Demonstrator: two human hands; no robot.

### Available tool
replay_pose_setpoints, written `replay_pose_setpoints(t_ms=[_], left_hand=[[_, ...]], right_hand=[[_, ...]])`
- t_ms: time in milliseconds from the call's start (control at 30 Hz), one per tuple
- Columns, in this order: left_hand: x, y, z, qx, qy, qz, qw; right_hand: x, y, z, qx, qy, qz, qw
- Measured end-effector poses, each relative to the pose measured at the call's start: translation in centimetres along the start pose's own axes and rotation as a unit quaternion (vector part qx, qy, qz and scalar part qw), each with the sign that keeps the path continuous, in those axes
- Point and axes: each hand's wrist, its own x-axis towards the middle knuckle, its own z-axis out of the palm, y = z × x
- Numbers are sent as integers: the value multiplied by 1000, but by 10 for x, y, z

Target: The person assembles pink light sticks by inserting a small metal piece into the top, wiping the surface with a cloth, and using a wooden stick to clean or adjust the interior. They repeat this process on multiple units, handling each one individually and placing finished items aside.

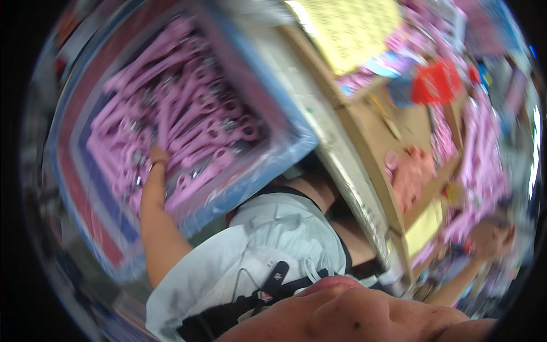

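Note:
My left arm reaches down into a large striped bag-like bin full of pink plastic parts [194, 108], long rods with ring-shaped ends and small metal fittings. There my left hand [159, 155] is closed around the lower end of one pink rod [163, 122]. At the far right, my right hand [494, 239] is raised beside a heap of long pink parts [481, 154] on the workbench. Motion smears its fingers, and whether it holds anything is not visible.
The bin's blue rim [305, 139] stands against the bench edge [347, 171]. On the bench are a cardboard tray [364, 128] with an orange cloth-like item [413, 176], a red scoop-like container [436, 81], a yellow written sheet [353, 28] and pink pieces.

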Motion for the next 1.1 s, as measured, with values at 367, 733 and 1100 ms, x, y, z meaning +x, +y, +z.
replay_pose_setpoints(t_ms=[367,733,1100], left_hand=[[-5,15,-41,-434,-137,-4,890],[-213,114,-260,-729,15,77,680],[-356,295,-303,-581,-391,438,563]], right_hand=[[-159,-152,101,78,-398,-231,885],[-122,-108,91,452,-127,133,873],[-145,-128,62,716,-23,240,656]])
